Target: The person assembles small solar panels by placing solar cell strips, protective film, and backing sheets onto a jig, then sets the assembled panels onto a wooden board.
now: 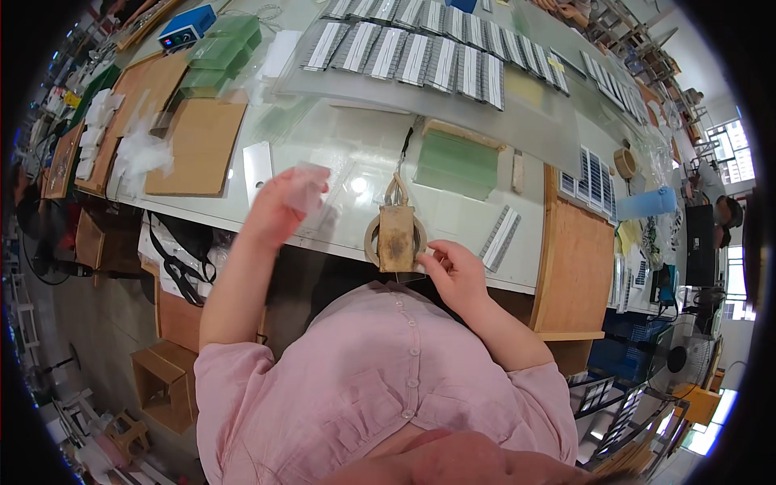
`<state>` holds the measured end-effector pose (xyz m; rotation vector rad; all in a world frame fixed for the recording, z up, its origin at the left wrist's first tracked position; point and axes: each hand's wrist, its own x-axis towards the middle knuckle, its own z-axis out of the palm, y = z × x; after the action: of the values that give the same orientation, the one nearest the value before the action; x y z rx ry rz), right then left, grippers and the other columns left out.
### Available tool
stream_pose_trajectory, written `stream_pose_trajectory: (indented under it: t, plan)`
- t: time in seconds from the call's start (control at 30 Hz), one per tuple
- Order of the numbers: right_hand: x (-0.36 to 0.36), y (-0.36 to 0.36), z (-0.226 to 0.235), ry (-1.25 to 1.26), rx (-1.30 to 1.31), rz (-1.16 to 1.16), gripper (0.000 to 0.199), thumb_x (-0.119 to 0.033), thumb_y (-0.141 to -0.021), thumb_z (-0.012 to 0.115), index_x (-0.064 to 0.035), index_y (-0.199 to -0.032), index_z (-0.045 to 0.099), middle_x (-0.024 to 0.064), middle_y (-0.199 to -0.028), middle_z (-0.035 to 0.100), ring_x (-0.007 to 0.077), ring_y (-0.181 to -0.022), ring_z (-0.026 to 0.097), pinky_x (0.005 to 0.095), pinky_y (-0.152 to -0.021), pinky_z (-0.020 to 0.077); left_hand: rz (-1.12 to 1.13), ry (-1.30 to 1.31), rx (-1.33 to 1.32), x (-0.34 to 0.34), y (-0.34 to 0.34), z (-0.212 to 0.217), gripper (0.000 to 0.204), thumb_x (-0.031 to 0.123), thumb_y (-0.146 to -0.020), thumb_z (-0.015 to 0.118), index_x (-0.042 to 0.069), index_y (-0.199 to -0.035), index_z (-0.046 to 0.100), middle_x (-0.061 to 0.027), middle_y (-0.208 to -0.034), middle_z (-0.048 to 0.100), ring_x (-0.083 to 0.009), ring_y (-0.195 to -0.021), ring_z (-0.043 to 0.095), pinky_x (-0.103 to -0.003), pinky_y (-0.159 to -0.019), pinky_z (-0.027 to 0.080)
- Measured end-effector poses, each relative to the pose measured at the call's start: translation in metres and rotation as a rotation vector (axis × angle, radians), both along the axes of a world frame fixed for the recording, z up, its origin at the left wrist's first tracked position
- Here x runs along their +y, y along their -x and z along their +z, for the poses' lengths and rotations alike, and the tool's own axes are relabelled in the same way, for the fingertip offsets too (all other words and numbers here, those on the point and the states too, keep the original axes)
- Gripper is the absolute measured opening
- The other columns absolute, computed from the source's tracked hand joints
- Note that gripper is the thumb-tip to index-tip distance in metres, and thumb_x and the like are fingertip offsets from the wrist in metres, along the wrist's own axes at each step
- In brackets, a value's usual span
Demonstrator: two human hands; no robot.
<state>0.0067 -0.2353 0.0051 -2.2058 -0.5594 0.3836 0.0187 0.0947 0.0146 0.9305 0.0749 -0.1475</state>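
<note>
Raised over the left part of the table, my left hand (275, 212) is closed on a small clear, film-like piece (307, 187). My right hand (454, 272) pinches at the right side of a tape roll (371, 242) near the table's front edge; whether a tape end or something else is between the fingertips is too small to make out. A worn wooden block (396, 236) lies over the roll's middle, and a dark cord runs away from it. Behind the roll to the right lie stacked green glass sheets (457, 166).
A frosted pane (420, 95) bears rows of striped grey strips (396, 52). One striped strip (500, 238) lies right of my right hand. Cardboard (202, 149) and a white plate (258, 168) lie left. A wooden box (575, 267) stands at the right edge. A blue device (187, 27) is far left.
</note>
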Motion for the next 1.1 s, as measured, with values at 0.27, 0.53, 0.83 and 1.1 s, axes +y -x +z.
stream_pose_trajectory:
  t: [0.27,0.53,0.83,1.1]
  plan:
    - [0.055,-0.019,0.034,-0.827,0.915,-0.21,0.028,-0.009,-0.089,0.061,-0.0007,-0.115,0.055,0.0059,-0.088,0.064,0.0108,-0.066,0.061,0.0209,-0.051,0.0463,-0.007,-0.425,-0.414,-0.093,0.035,-0.019,0.004,0.004,-0.087,0.055,0.004,-0.091,0.054,-0.0116,-0.117,0.055,-0.0195,-0.102,0.053,-0.033,-0.091,0.041]
    - [0.035,-0.023,0.01,-0.608,0.37,-0.277,0.021,-0.005,-0.085,0.065,0.0007,-0.104,0.059,0.0019,-0.083,0.06,0.0049,-0.063,0.052,0.0183,-0.054,0.0431,0.43,-1.038,-0.544,-0.082,0.032,-0.014,0.011,0.001,-0.077,0.063,0.003,-0.086,0.057,-0.0101,-0.086,0.06,-0.0234,-0.076,0.057,-0.032,-0.069,0.046]
    - [0.057,-0.062,0.016,0.001,-0.222,-0.103,0.034,-0.032,-0.076,0.071,-0.0064,-0.097,0.065,0.0092,-0.096,0.057,0.0265,-0.087,0.059,0.0362,-0.073,0.049,0.208,-1.373,-0.316,-0.063,-0.001,-0.029,0.019,0.013,-0.079,0.062,0.004,-0.096,0.063,-0.0113,-0.092,0.061,-0.0263,-0.081,0.059,-0.035,-0.072,0.049]
    - [0.072,-0.081,0.013,0.095,-0.16,-0.065,0.019,-0.025,-0.08,0.067,-0.0071,-0.088,0.064,0.0089,-0.094,0.056,0.0277,-0.087,0.059,0.0363,-0.075,0.0478,0.132,-1.182,0.053,-0.064,0.004,-0.021,0.017,0.017,-0.084,0.061,0.003,-0.095,0.063,-0.0099,-0.085,0.065,-0.0222,-0.07,0.061,-0.031,-0.068,0.049]
